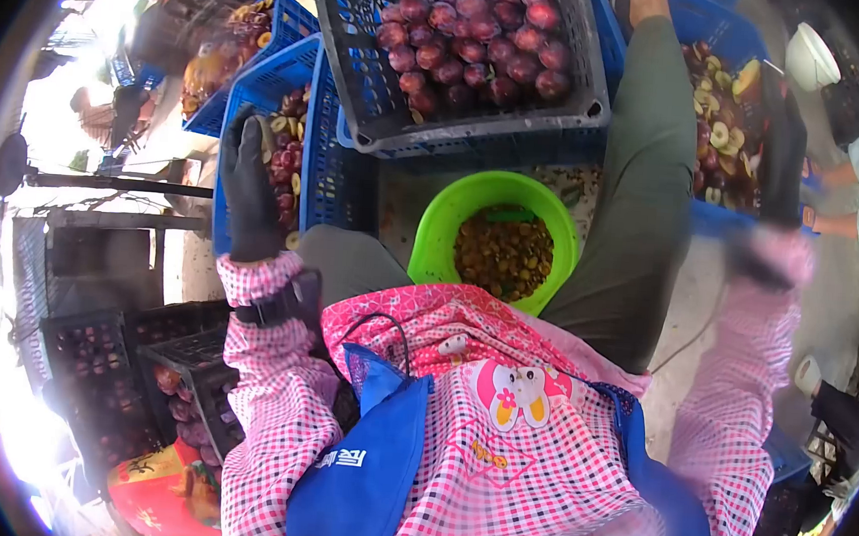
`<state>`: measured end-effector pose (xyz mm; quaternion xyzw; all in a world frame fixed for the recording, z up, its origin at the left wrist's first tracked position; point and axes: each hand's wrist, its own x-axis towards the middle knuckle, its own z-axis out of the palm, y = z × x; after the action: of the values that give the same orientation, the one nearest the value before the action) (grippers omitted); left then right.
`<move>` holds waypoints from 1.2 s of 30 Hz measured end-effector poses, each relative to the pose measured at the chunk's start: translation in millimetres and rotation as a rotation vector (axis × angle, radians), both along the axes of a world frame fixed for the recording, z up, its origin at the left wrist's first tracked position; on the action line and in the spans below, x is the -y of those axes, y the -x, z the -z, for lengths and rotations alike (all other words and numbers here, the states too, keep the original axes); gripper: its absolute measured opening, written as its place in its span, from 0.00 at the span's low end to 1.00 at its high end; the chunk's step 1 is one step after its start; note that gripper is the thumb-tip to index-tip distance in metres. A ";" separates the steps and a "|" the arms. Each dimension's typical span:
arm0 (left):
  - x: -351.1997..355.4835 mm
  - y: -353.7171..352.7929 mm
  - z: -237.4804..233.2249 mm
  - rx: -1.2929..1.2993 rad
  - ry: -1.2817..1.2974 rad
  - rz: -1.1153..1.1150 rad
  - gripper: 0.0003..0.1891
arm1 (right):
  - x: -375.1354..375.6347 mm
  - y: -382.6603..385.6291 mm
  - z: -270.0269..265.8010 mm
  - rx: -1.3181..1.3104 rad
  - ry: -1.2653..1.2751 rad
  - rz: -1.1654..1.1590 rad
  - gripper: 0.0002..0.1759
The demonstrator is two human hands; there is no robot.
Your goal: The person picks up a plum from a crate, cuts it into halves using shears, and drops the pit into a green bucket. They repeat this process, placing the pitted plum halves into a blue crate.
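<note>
My left hand [253, 191], in a dark glove, is over the near side of a blue crate [228, 189] of cut plums [286, 148]. Its fingers are stretched out, and pale fruit shows beside the fingertips. On the right, my right hand [783, 163], also dark-gloved, is at the edge of another blue crate [727, 221] holding halved plums [722, 139]. Blur and shade hide its fingers and anything in them. Between my legs stands a green bowl [429, 233] with small brown pieces and a green object inside.
Whole red plums [480, 47] fill a black crate [361, 114] resting on a blue one ahead. More black crates [93, 374] and a red-yellow bag [160, 493] are at lower left. A white bucket [813, 58] and another person's feet [836, 225] are at right.
</note>
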<state>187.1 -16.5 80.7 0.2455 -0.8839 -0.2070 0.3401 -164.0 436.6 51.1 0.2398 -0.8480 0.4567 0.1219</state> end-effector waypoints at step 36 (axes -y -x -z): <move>-36.1 303.1 74.4 1.006 0.571 0.396 0.18 | 69.4 -109.3 -13.3 0.604 0.446 -0.123 0.15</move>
<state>-116.0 19.6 6.3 0.0433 -0.9855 0.1204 -0.1117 -54.6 367.2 64.4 0.1127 -0.7093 0.6868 -0.1118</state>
